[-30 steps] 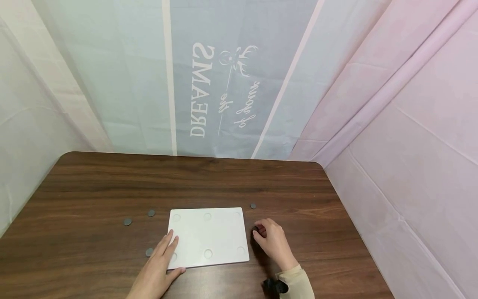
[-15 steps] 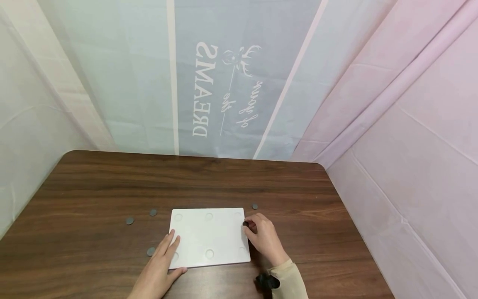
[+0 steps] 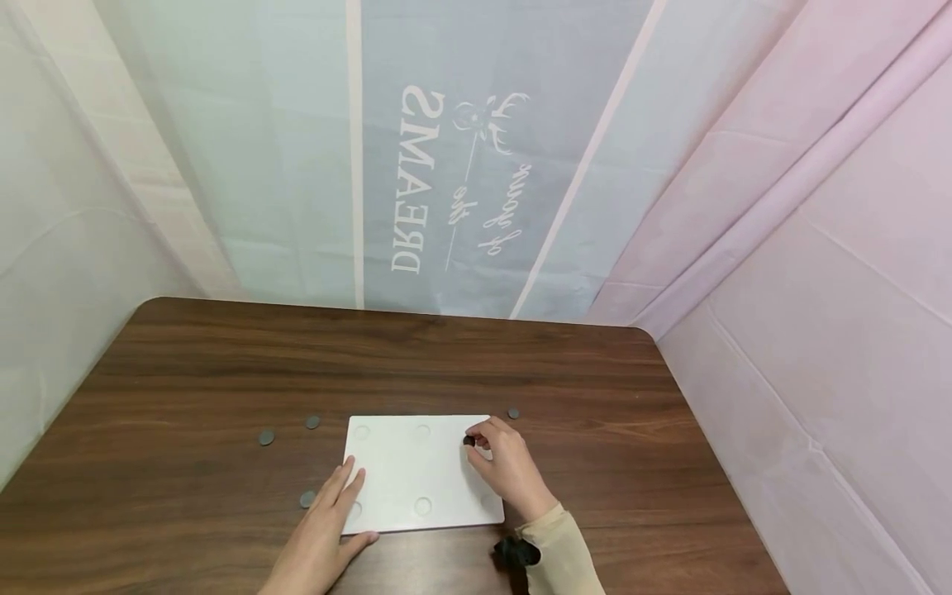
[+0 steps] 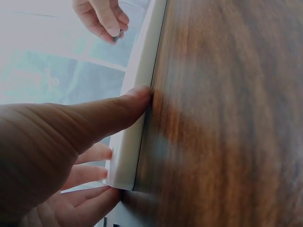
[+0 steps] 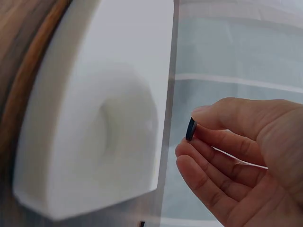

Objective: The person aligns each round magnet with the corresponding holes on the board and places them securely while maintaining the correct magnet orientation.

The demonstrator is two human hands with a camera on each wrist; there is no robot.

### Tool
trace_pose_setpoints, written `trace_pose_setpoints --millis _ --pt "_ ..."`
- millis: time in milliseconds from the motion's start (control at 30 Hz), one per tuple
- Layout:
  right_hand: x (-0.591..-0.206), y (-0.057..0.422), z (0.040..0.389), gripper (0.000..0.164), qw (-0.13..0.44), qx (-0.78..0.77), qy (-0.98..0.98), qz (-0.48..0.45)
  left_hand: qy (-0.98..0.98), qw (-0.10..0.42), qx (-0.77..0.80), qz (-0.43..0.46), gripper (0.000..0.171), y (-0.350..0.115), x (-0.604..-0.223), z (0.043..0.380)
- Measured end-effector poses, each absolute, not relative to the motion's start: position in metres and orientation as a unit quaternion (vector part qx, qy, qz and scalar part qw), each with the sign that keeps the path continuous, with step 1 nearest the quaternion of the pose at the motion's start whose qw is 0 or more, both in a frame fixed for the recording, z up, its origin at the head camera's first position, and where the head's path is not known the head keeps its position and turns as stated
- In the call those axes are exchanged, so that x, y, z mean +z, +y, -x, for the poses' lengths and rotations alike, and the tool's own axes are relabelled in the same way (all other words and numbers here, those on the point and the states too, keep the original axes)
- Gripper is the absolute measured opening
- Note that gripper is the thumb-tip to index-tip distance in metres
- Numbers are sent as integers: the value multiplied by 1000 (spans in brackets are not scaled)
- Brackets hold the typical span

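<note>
A flat white board (image 3: 416, 471) with several shallow round recesses lies on the table in the head view. My left hand (image 3: 320, 521) rests against its left side, fingers extended over the edge, the thumb pressing the front edge (image 4: 127, 156) in the left wrist view. Between thumb and fingertips, my right hand (image 3: 511, 471) pinches a small dark round disc (image 5: 191, 129), held on its edge. In the head view that hand is over the board's right part, with the disc near the far right recess, which is hidden behind the fingers.
Grey discs lie left of the board: one far out (image 3: 266, 437), another near its back corner (image 3: 312, 422), and a third disc (image 3: 307, 499) beside my left hand. One more disc (image 3: 513, 413) lies off the back right corner. A printed cloth (image 3: 476, 165) hangs behind the table.
My right hand has carried the pinched disc leftward from the table beside the board to over its right part. My left hand stays at the board's left side. The head view has shifted slightly.
</note>
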State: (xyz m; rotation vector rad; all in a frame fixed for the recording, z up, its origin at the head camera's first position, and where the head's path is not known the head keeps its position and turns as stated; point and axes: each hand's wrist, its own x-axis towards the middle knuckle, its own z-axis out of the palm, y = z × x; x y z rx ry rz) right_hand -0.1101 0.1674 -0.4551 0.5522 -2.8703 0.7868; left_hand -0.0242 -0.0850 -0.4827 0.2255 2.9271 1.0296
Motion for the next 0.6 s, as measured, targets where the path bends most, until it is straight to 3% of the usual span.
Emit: trace_pose_setpoints --millis 600 --pt "-445 133 123 14 30 232 -945 -230 938 14 338 -72 75 -88 -480 27"
